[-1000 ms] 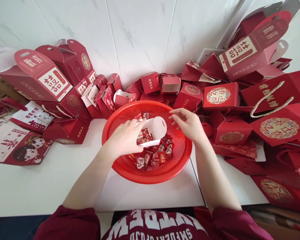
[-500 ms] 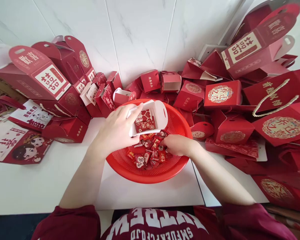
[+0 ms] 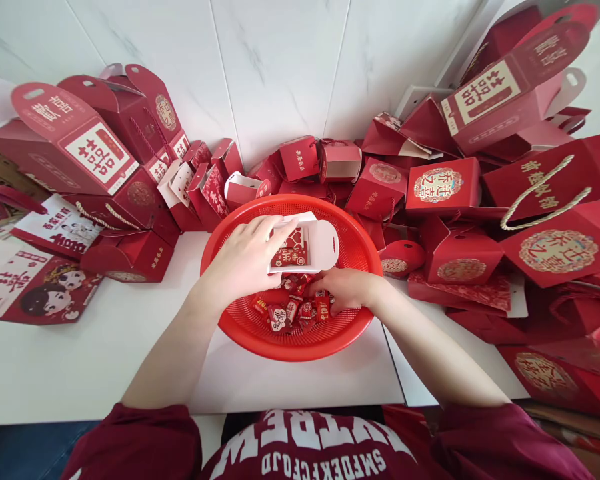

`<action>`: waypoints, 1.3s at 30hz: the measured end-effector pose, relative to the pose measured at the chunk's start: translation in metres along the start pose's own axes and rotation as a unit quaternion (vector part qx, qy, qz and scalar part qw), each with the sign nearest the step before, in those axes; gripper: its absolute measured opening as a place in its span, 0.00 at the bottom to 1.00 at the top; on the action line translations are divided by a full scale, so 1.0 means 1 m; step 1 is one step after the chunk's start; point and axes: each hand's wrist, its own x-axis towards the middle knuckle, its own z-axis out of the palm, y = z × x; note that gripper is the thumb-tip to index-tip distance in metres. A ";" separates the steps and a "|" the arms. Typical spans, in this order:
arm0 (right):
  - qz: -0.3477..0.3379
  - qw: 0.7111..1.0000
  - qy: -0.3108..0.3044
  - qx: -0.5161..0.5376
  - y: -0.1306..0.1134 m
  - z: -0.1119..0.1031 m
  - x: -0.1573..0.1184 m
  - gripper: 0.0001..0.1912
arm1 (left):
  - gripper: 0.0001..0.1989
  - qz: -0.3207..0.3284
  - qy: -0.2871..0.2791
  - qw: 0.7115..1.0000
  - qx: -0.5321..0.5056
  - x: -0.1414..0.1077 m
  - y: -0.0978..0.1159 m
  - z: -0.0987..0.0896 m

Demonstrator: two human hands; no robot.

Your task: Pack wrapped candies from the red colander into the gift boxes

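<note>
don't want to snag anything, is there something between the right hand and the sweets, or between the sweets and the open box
Nothing visible separates the right hand from the sweets: its fingers are down among them in the red basket. Between the sweets and the box in the left hand, only the box's near wall stands.

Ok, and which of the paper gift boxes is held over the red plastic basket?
The small open paper box with white inside, in the left hand; the other paper boxes rest behind and beside the basket.
</note>
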 end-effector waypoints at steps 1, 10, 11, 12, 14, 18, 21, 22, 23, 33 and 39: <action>-0.008 1.000 0.001 0.005 0.001 0.000 0.000 0.33 | 0.47 -0.003 -0.003 1.000 0.001 0.000 0.000 0.000; -0.036 0.999 -0.005 0.012 0.000 0.003 0.000 0.18 | 0.46 -0.002 -0.041 0.999 -0.018 0.000 -0.009 0.011; -0.035 0.999 0.002 0.016 0.000 0.003 -0.001 0.20 | 0.47 -0.006 -0.044 0.999 -0.019 0.000 -0.010 0.012; -0.034 0.999 0.008 0.026 0.000 0.004 -0.001 0.22 | 0.47 -0.011 -0.047 0.999 -0.020 0.001 -0.012 0.013; -0.029 0.998 0.020 0.061 0.000 0.004 -0.004 0.23 | 0.49 -0.025 -0.054 0.998 -0.027 0.002 -0.014 0.014; -0.071 0.980 0.065 0.176 0.000 -0.002 -0.012 0.23 | 0.47 -0.063 -0.064 0.995 -0.051 0.002 -0.016 0.014; -0.136 0.950 0.096 0.265 0.003 -0.008 -0.018 0.21 | 0.44 -0.061 -0.052 0.995 -0.061 0.002 -0.015 0.014; -0.141 0.942 0.105 0.286 0.004 -0.009 -0.019 0.20 | 0.44 -0.058 -0.046 0.995 -0.062 0.002 -0.014 0.015; -0.139 0.937 0.114 0.300 0.005 -0.010 -0.020 0.20 | 0.43 -0.056 -0.042 0.996 -0.063 0.001 -0.014 0.015; -0.169 0.904 0.139 0.367 0.003 -0.010 -0.022 0.18 | 0.41 -0.038 -0.029 0.995 -0.089 -0.001 -0.014 0.016; -0.026 0.965 0.182 0.188 -0.001 -0.002 -0.011 0.12 | 0.43 -0.042 -0.068 0.995 -0.066 0.001 -0.013 0.010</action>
